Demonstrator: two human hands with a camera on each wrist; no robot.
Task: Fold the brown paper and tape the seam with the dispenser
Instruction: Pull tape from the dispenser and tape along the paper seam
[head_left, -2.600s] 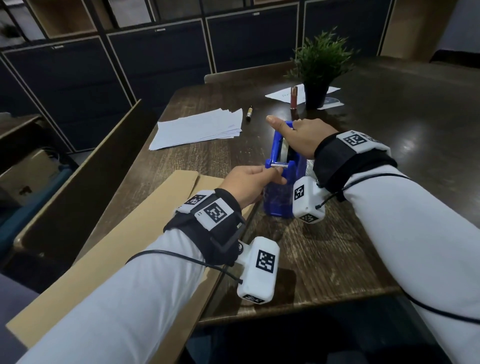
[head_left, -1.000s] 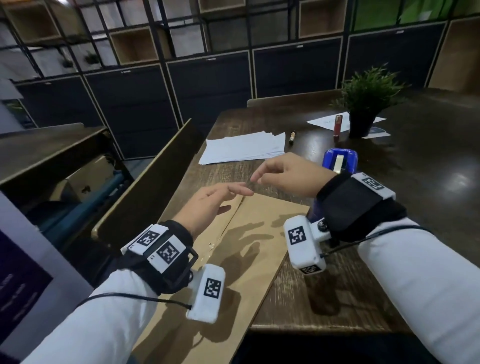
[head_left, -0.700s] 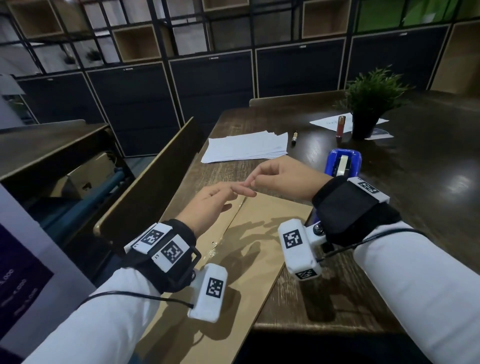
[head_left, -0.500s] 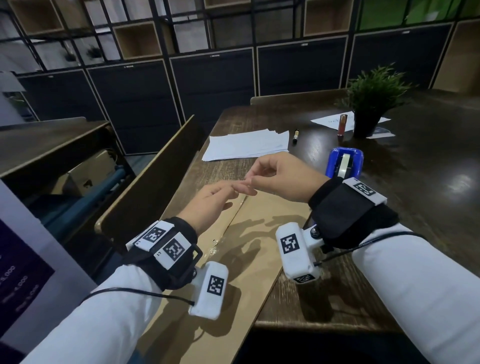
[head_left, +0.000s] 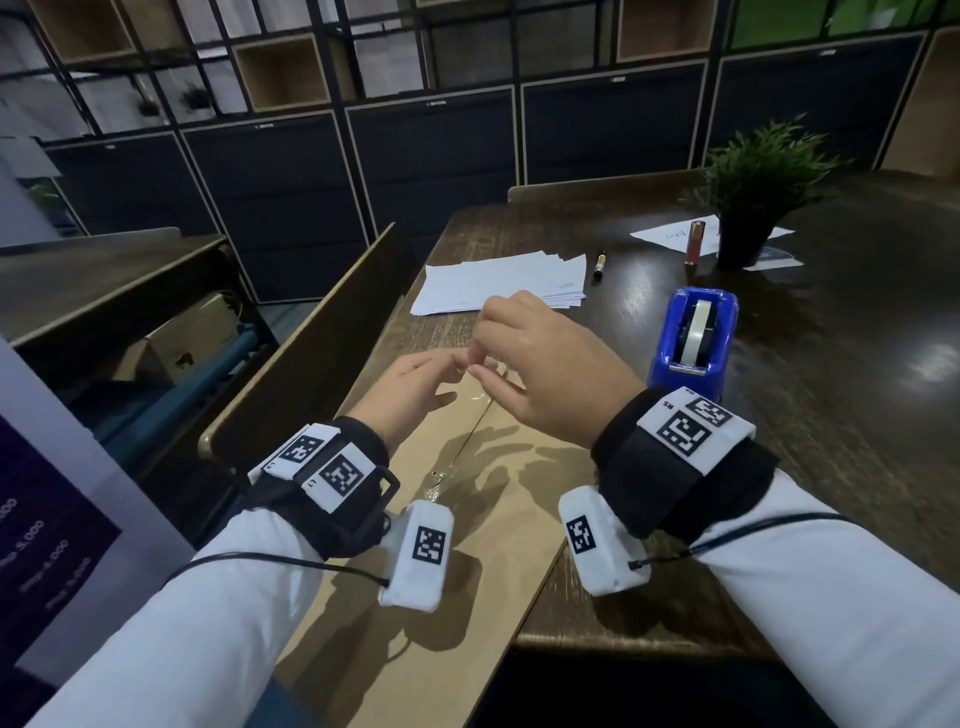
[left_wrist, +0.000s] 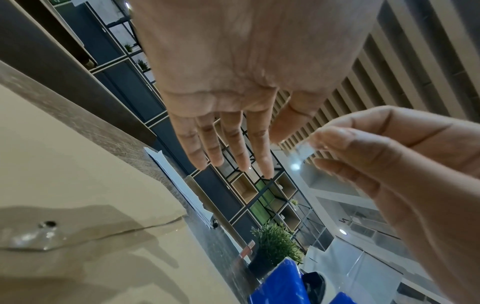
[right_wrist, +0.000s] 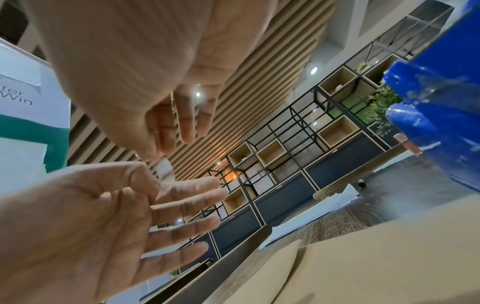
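In the centre of the head view both hands hovered above the brown paper (head_left: 483, 519), which lay folded on the dark wooden table (head_left: 810, 426) at the lower middle of the frame, its near end hanging over the table edge; a seam ran up the middle of the paper, with a glossy patch of clear tape (head_left: 439, 480) already stuck on it at mid-frame; the left hand (head_left: 410, 389) was wide, its fingers (left_wrist: 235, 144) straight and spread with the palm facing down, holding nothing; the right hand (head_left: 545, 374) had its thumb and forefinger drawn together, pinching a short strip of clear tape (left_wrist: 302, 151) whose free end hung beside the left fingertips; in the right wrist view the strip (right_wrist: 165, 170) stood just above the left forefinger, though whether it touched could not be told; the blue tape dispenser (head_left: 696, 343) stood upright on the table to the right of centre, just beyond the right wrist, apart from both hands; toward the upper middle lay a stack of white sheets (head_left: 498, 283) with a small marker (head_left: 600, 265) just to its right; at the upper right stood a potted plant (head_left: 753, 197) with a reddish tube (head_left: 695, 243) upright beside it.
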